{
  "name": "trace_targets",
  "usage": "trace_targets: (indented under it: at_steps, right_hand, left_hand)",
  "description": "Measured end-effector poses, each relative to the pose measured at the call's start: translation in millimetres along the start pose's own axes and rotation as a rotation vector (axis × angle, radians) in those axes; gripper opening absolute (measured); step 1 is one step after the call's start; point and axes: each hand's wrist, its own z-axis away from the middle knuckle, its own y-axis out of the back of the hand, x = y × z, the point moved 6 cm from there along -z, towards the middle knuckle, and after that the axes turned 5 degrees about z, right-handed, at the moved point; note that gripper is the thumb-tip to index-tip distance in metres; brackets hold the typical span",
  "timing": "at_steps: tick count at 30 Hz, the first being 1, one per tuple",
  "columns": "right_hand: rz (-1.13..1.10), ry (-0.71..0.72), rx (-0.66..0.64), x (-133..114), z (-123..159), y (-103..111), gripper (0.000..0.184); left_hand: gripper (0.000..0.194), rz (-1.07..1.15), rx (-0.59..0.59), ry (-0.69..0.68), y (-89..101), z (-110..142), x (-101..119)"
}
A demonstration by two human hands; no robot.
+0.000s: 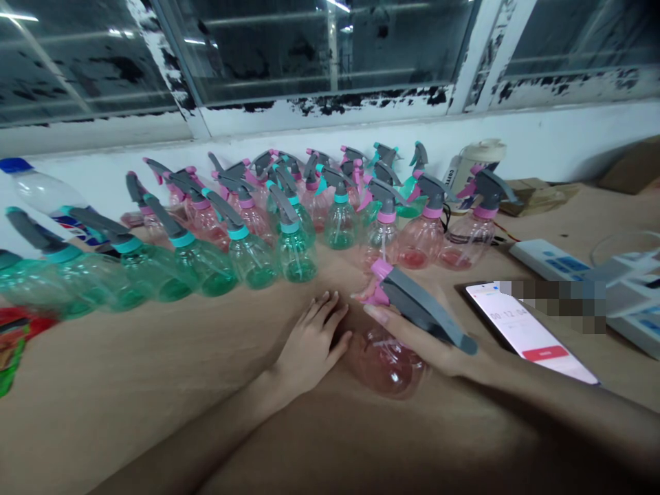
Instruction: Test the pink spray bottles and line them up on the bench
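A pink spray bottle (389,368) with a grey and pink trigger head stands nearest to me on the table. My right hand (417,337) is closed around its neck, just under the grey head, and part of the grip is hidden by that head. To the left of this bottle, my left hand (312,340) rests on the brown tabletop with its fingers stretched out and nothing in them. A small gap shows between its thumb and the pink bottle. Beyond both hands stand a green spray bottle (298,258) and a pink spray bottle (379,240).
Several more green bottles (203,268) and pink bottles (420,240) fill the back and left. A lit phone (531,333) lies at right, beside a white power strip (551,261). A blue-capped bottle (46,189) and a red packet (25,330) sit at far left.
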Motion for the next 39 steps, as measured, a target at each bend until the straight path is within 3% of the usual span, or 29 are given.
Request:
trace_targets:
  at_steps: [6,10,15,22,39]
  right_hand:
    - [0.033,0.035,-0.012,-2.3,-1.2,1.7,0.011]
    - [-0.002,-0.009,-0.031,-1.8,-0.6,1.2,0.004]
    - [-0.044,0.01,0.025,-3.2,1.8,3.0,0.019]
    - [0.085,0.067,0.067,-8.7,1.9,4.6,0.015]
    - [0.026,-0.044,-0.042,-1.1,-2.4,1.1,0.009]
  left_hand:
    - [0.042,-0.015,-0.004,-0.004,0.0,0.2,0.3]
    - [0.04,-0.014,0.005,-0.006,0.4,-0.2,0.0]
    - [0.043,-0.018,-0.033,0.003,-1.7,-1.0,-0.3]
    - [0.042,-0.019,-0.043,0.004,-2.1,-1.0,-0.4]
    - [0.04,-0.007,-0.019,0.007,-0.1,-0.4,0.5]
